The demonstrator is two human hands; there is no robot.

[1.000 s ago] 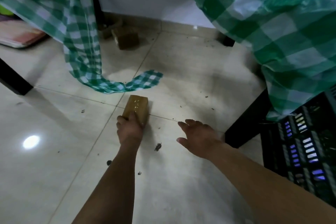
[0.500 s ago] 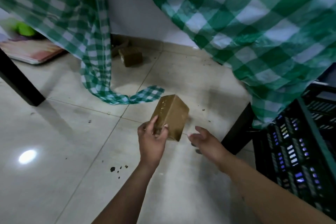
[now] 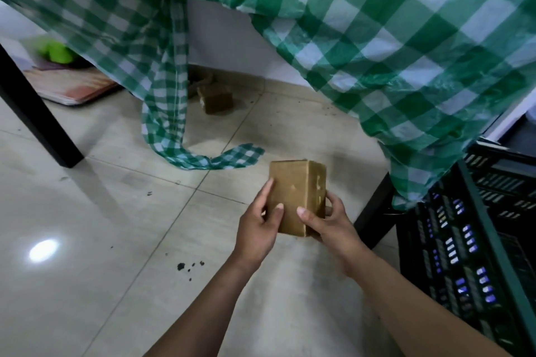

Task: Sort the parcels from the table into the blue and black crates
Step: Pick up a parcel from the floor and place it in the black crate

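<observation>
The right grip is joining the left grip, both now clasping the brown parcel lifted off the floor, probably heading for the black crate.

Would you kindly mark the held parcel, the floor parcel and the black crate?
held parcel (image 3: 290, 185), head view, its front face.
floor parcel (image 3: 217, 100), head view, its near side.
black crate (image 3: 445, 246), head view, its slatted wall.

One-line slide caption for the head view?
Left hand and right hand hold a brown parcel above the tiled floor, beside a black crate; a second parcel lies under the checked tablecloth.
</observation>
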